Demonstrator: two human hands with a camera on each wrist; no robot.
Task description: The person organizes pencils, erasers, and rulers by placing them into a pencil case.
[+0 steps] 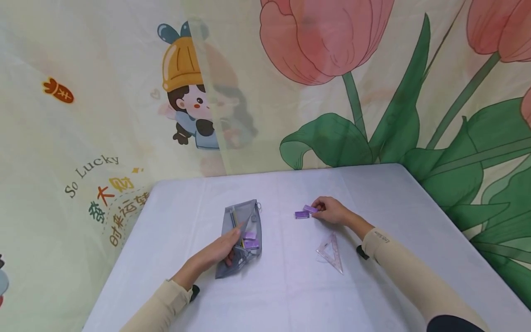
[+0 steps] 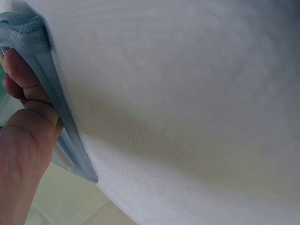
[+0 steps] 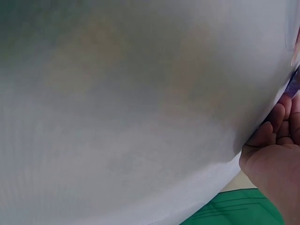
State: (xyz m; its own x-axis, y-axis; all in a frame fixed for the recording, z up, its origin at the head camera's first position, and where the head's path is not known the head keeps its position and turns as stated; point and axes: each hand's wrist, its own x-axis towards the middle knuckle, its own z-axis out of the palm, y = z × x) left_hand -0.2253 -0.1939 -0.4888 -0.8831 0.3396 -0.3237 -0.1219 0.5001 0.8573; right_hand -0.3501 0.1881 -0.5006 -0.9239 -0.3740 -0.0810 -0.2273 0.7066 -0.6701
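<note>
A grey see-through zip pencil pouch (image 1: 227, 226) lies left of the middle of the table, holding pencils (image 1: 233, 219) and purple erasers (image 1: 250, 244). My left hand (image 1: 221, 246) grips its near side; the left wrist view shows the fingers (image 2: 21, 70) curled at the pouch's mesh edge (image 2: 58, 93). Farther right, my right hand (image 1: 332, 210) pinches a small purple eraser (image 1: 309, 209) between thumb and fingers. Another purple eraser (image 1: 302, 215) lies against it on the table. In the right wrist view, only a corner of purple (image 3: 293, 86) shows beyond the fingertips.
A clear triangular set square (image 1: 330, 253) lies on the white-covered table (image 1: 286, 286), nearer than the right hand. Beside it is a faint clear outline, too dim to identify. A printed curtain (image 1: 257, 92) hangs behind the table's far edge.
</note>
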